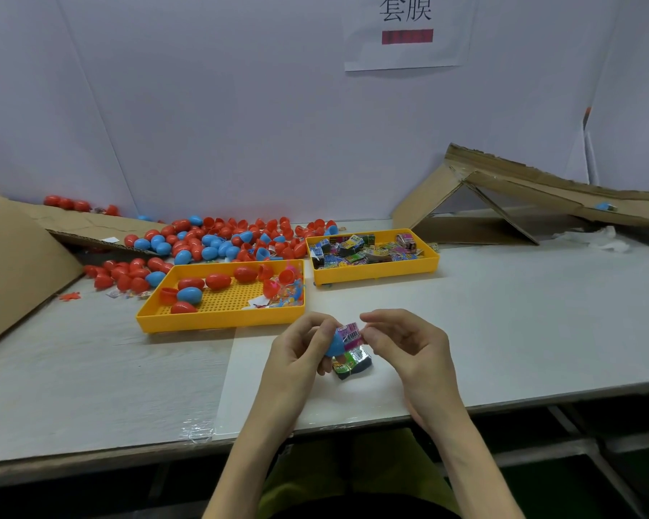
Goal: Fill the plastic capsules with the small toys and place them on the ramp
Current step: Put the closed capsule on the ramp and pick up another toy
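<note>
Mid-filling: left hand (296, 354) curled round a blue capsule half (333, 345), right hand (405, 344) pinching a toy packet (352, 332) at its mouth, just above the table (502, 312); next, probably pressing home, capping, then reaching the cardboard ramp (532, 189), well apart.

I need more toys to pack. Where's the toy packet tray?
Head view: the toy packet tray sits right of centre on the table, just right of the capsule tray and front-left of the cardboard ramp.
</note>
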